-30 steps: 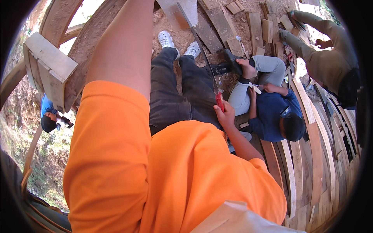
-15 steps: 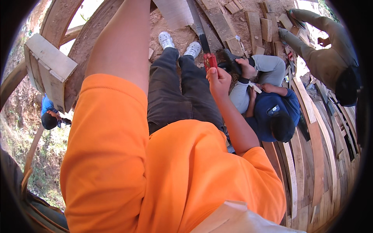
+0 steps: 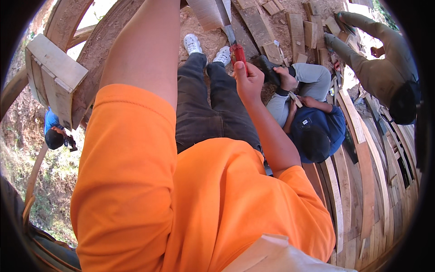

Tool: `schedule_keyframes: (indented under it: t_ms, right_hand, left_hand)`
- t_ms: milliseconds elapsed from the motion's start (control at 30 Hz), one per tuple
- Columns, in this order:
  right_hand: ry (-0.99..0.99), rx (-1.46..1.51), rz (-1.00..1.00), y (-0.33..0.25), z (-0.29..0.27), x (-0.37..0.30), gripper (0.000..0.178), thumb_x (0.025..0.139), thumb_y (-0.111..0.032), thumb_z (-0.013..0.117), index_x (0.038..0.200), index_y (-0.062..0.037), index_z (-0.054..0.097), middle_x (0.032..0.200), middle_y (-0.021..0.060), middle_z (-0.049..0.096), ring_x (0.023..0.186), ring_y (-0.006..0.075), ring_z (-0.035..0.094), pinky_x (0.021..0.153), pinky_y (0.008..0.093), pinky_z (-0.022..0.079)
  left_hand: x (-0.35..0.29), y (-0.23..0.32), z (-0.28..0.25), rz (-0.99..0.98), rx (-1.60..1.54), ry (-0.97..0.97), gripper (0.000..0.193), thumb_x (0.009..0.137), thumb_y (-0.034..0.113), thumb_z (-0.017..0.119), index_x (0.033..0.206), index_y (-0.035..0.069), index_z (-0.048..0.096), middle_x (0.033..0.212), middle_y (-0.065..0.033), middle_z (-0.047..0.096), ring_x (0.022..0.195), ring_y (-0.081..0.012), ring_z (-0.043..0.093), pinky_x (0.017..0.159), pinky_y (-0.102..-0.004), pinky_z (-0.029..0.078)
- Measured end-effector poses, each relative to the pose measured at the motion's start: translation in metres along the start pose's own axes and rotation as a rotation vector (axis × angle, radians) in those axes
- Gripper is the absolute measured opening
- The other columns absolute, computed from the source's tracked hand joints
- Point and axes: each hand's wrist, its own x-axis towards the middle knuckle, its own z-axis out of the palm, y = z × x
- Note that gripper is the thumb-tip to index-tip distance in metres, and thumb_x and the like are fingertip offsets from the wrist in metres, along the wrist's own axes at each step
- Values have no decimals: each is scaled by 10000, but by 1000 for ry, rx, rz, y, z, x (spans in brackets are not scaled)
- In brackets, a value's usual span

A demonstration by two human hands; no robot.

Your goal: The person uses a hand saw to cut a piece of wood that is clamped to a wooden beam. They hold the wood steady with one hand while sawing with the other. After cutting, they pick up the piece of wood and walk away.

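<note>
My right hand [image 3: 249, 82] is closed around the red handle of a saw [image 3: 230, 34], thumb along the handle. Its narrow metal blade reaches away from me to the top edge, beside the right edge of a pale board [image 3: 206, 14]. The blade's teeth cannot be made out. My left arm stretches forward past the top edge, so my left hand is out of view.
A seated person [image 3: 317, 129] in a dark blue top is close on my right, holding a small pale piece. Another person [image 3: 385, 59] stands beyond. Wood offcuts [image 3: 297, 34] and long planks [image 3: 369, 190] lie to the right. A wooden block [image 3: 56, 68] stands left; another person [image 3: 54, 136] is below it.
My right hand has shifted slightly left and nearer to me with the saw. The board appears slightly higher and further right in view. The seated person has leaned a little.
</note>
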Motion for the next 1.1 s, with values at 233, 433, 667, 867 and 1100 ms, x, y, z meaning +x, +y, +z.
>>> schedule_keyframes:
  t_ms: [233, 433, 667, 867, 1100]
  right_hand:
    - [-29, -129, 27, -4, -7, -3, 491, 963, -362, 727, 664, -19, 542, 567, -12, 433, 569, 60, 379, 500, 298, 317]
    - [-54, -219, 188, 14, -50, -61, 476, 959, -391, 729, 689, -28, 580, 566, -21, 448, 564, 57, 415, 502, 293, 331]
    - [-71, -163, 227, 7, -56, -73, 491, 974, -371, 720, 658, -51, 523, 585, -61, 439, 579, 42, 377, 508, 269, 300]
    - [-30, -112, 293, -1, -53, -80, 502, 967, -364, 730, 652, -50, 497, 590, -58, 425, 589, 40, 361, 511, 268, 292]
    - [-54, -155, 284, 25, -81, -99, 504, 959, -364, 740, 652, -36, 511, 585, -50, 420, 590, 43, 359, 510, 269, 287]
  left_hand:
    - [7, -11, 5, 21, -57, 23, 618, 1012, 266, 410, 1574, 36, 297, 1471, -287, 476, 1374, -410, 449, 1178, -477, 312]
    - [-6, 23, -23, -98, 35, -107, 613, 1007, 257, 415, 1577, 60, 304, 1456, -286, 476, 1360, -417, 459, 1172, -508, 302]
    - [1, -15, 4, -36, -77, 25, 617, 1016, 287, 412, 1599, 132, 279, 1455, -227, 497, 1382, -372, 452, 1163, -631, 211]
    - [-6, 19, -21, -96, 73, -110, 624, 1019, 285, 422, 1598, 107, 274, 1455, -255, 489, 1370, -379, 464, 1170, -558, 276]
    - [-2, -4, -4, -46, -4, -37, 622, 1020, 280, 415, 1590, 69, 283, 1488, -277, 455, 1390, -394, 445, 1180, -498, 298]
